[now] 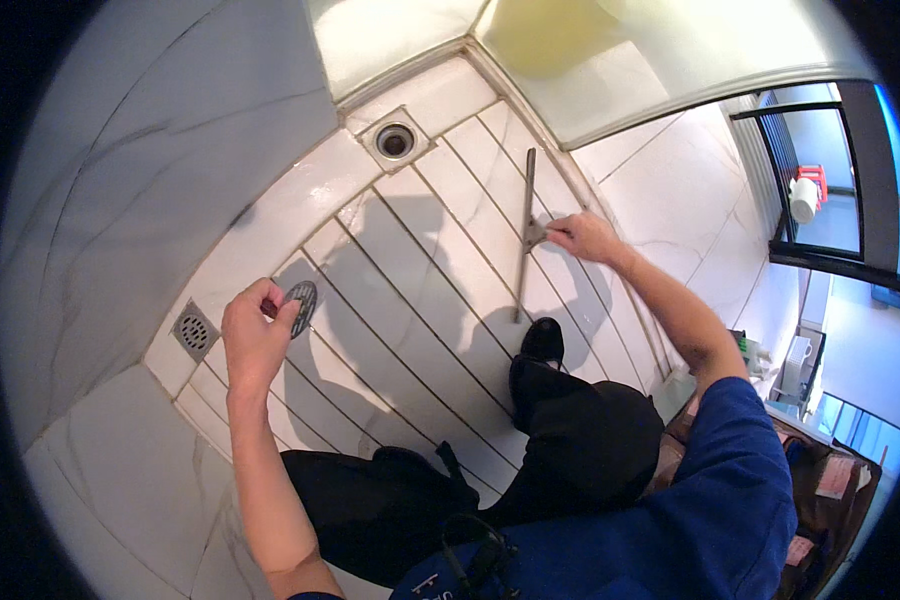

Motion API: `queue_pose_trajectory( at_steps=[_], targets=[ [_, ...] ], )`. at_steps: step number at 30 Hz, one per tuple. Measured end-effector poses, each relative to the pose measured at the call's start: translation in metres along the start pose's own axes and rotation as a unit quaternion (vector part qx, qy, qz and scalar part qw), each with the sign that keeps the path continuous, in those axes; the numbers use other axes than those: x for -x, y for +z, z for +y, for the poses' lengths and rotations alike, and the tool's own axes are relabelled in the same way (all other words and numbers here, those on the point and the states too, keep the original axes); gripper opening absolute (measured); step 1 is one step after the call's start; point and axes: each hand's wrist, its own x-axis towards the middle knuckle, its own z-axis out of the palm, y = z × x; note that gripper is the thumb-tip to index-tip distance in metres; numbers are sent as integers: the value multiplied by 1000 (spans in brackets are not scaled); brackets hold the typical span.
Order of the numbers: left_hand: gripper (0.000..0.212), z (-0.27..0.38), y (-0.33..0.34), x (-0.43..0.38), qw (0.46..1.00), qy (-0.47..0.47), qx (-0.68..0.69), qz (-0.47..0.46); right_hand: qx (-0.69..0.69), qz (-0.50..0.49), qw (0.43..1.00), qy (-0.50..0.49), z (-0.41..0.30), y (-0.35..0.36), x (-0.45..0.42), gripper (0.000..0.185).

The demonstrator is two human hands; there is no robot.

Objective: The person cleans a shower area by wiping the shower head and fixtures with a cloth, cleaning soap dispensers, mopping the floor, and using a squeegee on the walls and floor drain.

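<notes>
Between the thumb and fingers of my left hand point(259, 330) is a round metal drain grate point(300, 309), tilted above the tiles. My right hand point(589, 236) grips the handle of a squeegee point(526, 232), its long blade over the grooved shower floor point(420, 247). An uncovered round drain opening point(395, 141) lies in a square metal frame at the top of the floor. Left of my left hand, a second drain with a slotted square cover point(195, 331) sits in the floor by the wall.
Marbled wall tiles point(157, 165) rise on the left. A glass panel point(615, 67) stands along the raised sill at upper right. My black shoe point(543, 341) rests on the floor below the squeegee. A brown bag point(832, 510) is at lower right.
</notes>
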Motion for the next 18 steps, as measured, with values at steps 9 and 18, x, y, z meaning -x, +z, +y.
queue_pose_trajectory(
  at_steps=[9, 18],
  targets=[
    [17, 11, 19, -11, 999, 38, -18, -20, 363, -24, 929, -70, 6, -123, 11, 6],
    [17, 1, 17, -13, 999, 30, -8, -21, 80, -177, 979, -55, 24, -50, -5, 24]
  ],
)
